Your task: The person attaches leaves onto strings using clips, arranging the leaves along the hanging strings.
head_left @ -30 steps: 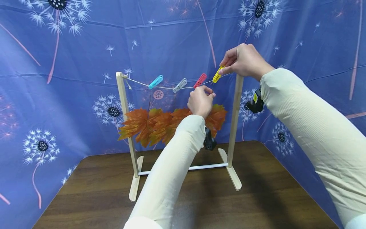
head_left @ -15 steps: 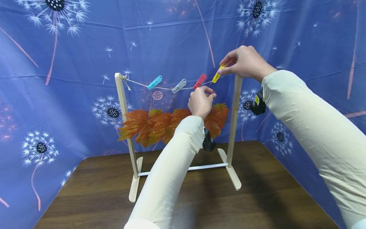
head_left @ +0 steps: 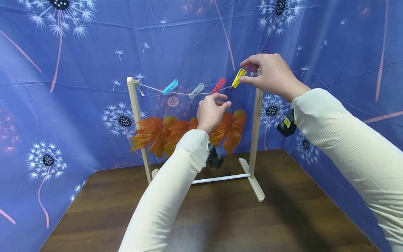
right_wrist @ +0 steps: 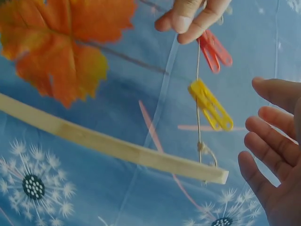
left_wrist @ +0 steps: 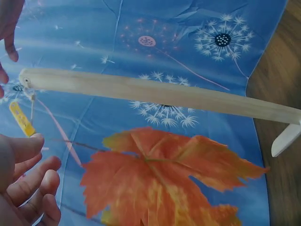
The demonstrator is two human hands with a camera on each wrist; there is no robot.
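A yellow clothespin (right_wrist: 211, 106) is clipped on the string near the right post, and the stem of an orange maple leaf (left_wrist: 160, 174) runs up to it. My right hand (head_left: 275, 75) is beside the pin with its fingers spread; the right wrist view shows a gap between them. Below the red clothespin (head_left: 218, 85), my left hand (head_left: 212, 110) holds nothing, its fingers loosely bent and apart from the stem. Farther left on the string sit a grey clothespin (head_left: 196, 91) and a blue clothespin (head_left: 170, 87). More orange leaves (head_left: 154, 134) hang there, partly hidden by my left arm.
The string is tied between two wooden posts, the left post (head_left: 138, 122) and the right post (head_left: 256, 129). A white crossbar (head_left: 220, 179) joins them low down. The frame stands on a brown wooden table (head_left: 236, 220) before a blue dandelion-print cloth (head_left: 195, 38).
My left hand has let go of the leaf stem and moved left and slightly down. My right fingers have opened off the yellow clothespin, which stays on the string with the leaf hanging.
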